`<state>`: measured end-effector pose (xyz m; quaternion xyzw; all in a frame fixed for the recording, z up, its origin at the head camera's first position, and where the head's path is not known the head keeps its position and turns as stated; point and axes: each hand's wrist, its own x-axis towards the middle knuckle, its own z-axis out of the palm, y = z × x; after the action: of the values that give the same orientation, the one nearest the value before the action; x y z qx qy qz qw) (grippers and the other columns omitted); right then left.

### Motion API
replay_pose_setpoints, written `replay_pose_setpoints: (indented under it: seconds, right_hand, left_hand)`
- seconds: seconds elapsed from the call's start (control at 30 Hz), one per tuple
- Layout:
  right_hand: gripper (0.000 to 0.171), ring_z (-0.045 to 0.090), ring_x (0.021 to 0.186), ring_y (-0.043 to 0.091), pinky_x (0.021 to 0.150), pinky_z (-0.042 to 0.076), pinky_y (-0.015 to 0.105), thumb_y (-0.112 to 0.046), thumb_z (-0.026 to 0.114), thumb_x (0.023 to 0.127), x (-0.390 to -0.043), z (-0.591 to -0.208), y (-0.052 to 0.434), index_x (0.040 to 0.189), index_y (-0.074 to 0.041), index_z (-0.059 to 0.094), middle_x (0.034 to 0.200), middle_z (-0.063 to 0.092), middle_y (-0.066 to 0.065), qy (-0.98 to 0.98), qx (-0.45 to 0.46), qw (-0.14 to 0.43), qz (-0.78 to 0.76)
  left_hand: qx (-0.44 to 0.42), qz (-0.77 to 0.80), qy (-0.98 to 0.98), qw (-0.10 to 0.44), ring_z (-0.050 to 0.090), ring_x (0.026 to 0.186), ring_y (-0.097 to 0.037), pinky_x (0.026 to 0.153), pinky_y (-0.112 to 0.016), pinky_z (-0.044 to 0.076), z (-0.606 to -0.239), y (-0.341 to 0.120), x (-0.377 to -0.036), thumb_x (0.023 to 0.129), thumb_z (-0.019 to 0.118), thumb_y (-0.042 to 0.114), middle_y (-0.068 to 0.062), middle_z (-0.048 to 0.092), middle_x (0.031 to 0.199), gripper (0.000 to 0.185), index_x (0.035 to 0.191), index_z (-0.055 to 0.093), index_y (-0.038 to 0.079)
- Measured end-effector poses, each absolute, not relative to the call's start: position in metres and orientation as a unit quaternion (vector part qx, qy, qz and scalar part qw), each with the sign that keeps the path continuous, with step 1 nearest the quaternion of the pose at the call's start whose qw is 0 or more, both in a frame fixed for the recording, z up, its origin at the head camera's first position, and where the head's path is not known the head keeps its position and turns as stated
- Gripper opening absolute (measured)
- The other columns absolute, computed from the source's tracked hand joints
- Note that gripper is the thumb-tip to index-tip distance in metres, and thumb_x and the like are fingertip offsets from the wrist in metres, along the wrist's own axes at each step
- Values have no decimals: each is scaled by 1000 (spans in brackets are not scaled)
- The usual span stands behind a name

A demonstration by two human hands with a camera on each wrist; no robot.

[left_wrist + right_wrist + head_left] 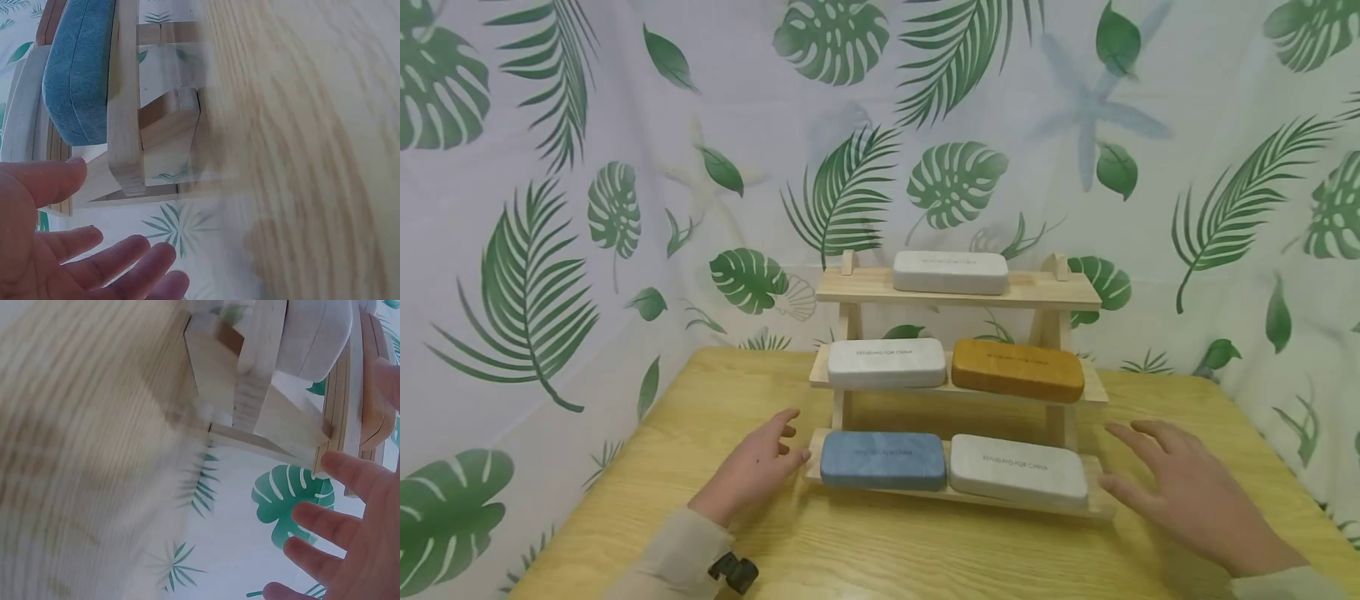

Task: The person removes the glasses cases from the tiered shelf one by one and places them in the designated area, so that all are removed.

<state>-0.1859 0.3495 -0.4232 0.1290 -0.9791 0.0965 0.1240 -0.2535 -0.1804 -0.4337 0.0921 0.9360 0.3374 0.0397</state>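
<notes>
A three-tier wooden display rack [958, 495] stands on the table, bearing several glasses cases. On its lowest shelf lie a blue case [883, 460] and a white case [1018, 469]. The middle shelf carries another white case [886, 363] and an orange case [1017, 369]; a third white case [951, 273] sits on top. My left hand [760, 467] is beside the rack's lower left end, its fingers relaxed and holding nothing. Past the right end, my right hand [1183, 483] has its fingers spread and holds nothing. In the left wrist view, the thumb [56, 181] shows below the blue case.
The wood-grain table [760, 375] reaches back to a leaf-patterned cloth [865, 125] hanging behind and along the sides. A small black device [734, 572] sits at my left wrist. Two wooden pegs rise from the top shelf, one being the left peg [848, 262].
</notes>
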Motion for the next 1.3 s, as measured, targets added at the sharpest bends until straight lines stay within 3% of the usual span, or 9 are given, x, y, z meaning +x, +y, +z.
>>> replay_pose_setpoints:
  seconds: [0.23,0.5,0.73,1.07,1.3]
  right_hand:
    - [76,47,121,48,92,39,72,-64,63,92,-183,-420,339,147,-13,52,136,52,22,-976,137,123,112]
    - [76,48,119,47,90,40,71,-63,67,90,-180,-416,330,146,-14,54,134,53,21,-973,146,131,122]
    - [80,48,120,44,89,43,69,-63,72,86,-180,-412,319,149,-17,52,134,53,20,-971,157,136,121]
    - [88,52,116,40,87,48,64,-71,73,78,-184,-417,306,145,-17,57,130,55,15,-965,184,144,122]
    - [91,54,113,35,88,48,59,-78,69,76,-190,-421,292,144,-18,58,129,56,12,-961,203,149,118]
  left_hand:
    - [72,400,911,70,62,112,-32,91,-51,52,-441,-179,-257,98,68,29,-15,62,131,69,156,36,7]
    - [48,540,830,131,68,81,-24,71,-40,59,-456,-177,-262,97,70,17,-17,62,118,72,156,32,3]
    - [45,600,783,154,66,78,-27,70,-39,59,-468,-184,-268,96,70,17,-19,61,113,71,154,33,-2]
    - [47,656,732,180,62,78,-21,72,-34,57,-475,-183,-269,100,64,13,-21,58,112,62,150,36,-8]
    - [59,679,705,194,62,88,-21,76,-32,56,-479,-186,-271,101,62,13,-23,59,121,63,152,32,-10]
